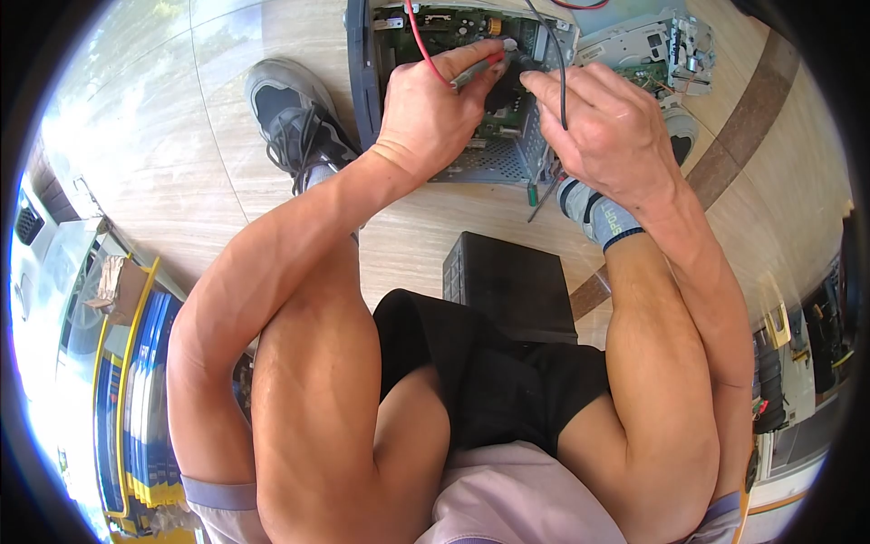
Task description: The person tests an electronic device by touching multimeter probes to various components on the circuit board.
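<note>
An opened electronics case (pixel 362 82) with a dark front panel and a green circuit board (pixel 444 41) inside lies on the floor between the feet. Over the board, my left hand (pixel 426 113) is closed on a probe (pixel 476 70) with a red wire (pixel 421 41). The probe's end points at the middle of the board. My right hand (pixel 603 127) is closed beside the case's right side, next to a black wire (pixel 562 77); what its fingers pinch is hidden. A screwdriver with a green handle (pixel 533 194) is near the case's lower right corner.
Removed metal parts with small boards (pixel 675 54) lie to the right of the case. A black box (pixel 512 281) is on the floor between my legs. My shoes (pixel 290 113) flank the case. A yellow-framed rack (pixel 136 399) stands at the left, and shelves with items at the right.
</note>
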Motion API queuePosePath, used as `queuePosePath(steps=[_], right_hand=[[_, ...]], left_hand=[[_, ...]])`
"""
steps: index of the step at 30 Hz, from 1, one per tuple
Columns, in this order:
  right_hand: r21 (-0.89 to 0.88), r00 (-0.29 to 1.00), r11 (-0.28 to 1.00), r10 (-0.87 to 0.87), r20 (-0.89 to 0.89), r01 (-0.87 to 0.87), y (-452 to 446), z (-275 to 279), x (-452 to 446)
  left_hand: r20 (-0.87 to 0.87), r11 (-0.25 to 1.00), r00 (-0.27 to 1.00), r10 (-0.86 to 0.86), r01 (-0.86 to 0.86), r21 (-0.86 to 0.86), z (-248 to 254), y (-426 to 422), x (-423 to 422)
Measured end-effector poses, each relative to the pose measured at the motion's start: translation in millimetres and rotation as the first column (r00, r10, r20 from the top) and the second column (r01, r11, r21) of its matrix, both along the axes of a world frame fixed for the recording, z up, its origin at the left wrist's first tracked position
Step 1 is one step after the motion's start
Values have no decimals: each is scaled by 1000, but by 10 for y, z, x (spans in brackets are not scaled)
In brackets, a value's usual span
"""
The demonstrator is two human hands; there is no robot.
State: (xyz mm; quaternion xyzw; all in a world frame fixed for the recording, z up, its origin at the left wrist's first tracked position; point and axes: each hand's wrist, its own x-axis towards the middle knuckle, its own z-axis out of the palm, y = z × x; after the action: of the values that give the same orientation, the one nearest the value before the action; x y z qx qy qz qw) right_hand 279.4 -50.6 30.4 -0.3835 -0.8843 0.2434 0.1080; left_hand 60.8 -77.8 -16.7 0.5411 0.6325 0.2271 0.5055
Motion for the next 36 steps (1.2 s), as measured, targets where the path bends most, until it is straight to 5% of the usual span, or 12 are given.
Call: queuePosePath(steps=[23,36], right_hand=[[-3,998,999,42,-39,-42,-79,-37,35],[-15,999,999,33,-1,-33,-77,-71,-5]], left_hand=[[-87,999,996,14,-18,-47,89,-5,-39],[13,995,995,96,-95,-38,-19,11,-11]])
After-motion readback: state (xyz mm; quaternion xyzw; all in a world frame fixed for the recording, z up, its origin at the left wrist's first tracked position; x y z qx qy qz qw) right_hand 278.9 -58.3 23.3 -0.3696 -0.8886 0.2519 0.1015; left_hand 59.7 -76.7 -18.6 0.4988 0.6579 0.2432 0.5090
